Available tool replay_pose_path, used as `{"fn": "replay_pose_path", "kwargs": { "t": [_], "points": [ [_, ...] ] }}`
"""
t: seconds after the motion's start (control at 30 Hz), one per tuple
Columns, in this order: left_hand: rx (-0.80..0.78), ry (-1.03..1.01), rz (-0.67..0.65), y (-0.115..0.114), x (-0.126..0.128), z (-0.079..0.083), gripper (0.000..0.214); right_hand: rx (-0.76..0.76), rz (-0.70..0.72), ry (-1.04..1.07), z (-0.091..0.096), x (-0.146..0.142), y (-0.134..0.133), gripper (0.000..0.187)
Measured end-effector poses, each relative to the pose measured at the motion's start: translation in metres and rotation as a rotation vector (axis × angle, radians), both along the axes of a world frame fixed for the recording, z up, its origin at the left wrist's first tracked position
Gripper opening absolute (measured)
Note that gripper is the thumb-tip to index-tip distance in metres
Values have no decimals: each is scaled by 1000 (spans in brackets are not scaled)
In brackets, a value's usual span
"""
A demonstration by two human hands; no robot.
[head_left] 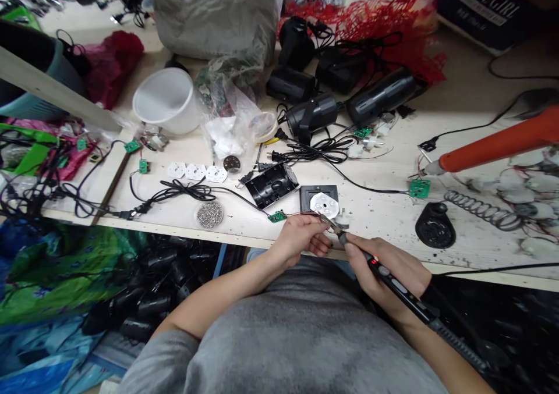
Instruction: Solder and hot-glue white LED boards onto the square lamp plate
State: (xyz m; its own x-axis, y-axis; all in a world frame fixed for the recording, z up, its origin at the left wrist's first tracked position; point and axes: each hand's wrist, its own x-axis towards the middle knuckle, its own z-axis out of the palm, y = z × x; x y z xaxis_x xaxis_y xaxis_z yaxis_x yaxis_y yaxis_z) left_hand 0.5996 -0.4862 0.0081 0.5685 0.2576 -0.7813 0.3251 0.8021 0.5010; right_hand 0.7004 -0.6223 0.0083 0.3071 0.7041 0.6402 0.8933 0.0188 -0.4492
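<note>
My right hand (388, 266) is closed around a black soldering iron (393, 286) with a small red light lit on its handle. The iron's tip points left and meets the fingertips of my left hand (303, 235). Those fingers are pinched together; what lies between them is too small to make out. Just beyond the tip, a white octagonal LED plate (324, 205) rests on a black square frame (307, 193). Thin red wires run from a small green circuit board (277, 216) toward my left fingertips. Behind that board lies an open black half-cylinder housing (271, 185).
Left of the housing are a round tub of metal wool (210, 214), three white plates (192, 171) and a white bucket (165, 100). Black lamp housings (312, 114) and tangled cables lie behind. An orange-handled tool (498, 141), a coiled spring stand (483, 208) and a black base (435, 225) are right.
</note>
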Motion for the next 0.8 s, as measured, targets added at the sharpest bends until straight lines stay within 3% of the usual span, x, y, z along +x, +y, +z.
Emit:
{"fn": "replay_pose_path", "kwargs": {
  "t": [0.8],
  "points": [
    [21,-3,-1,-1,-3,0,22,51,10,-69,-5,2,-7,23]
  ]
}}
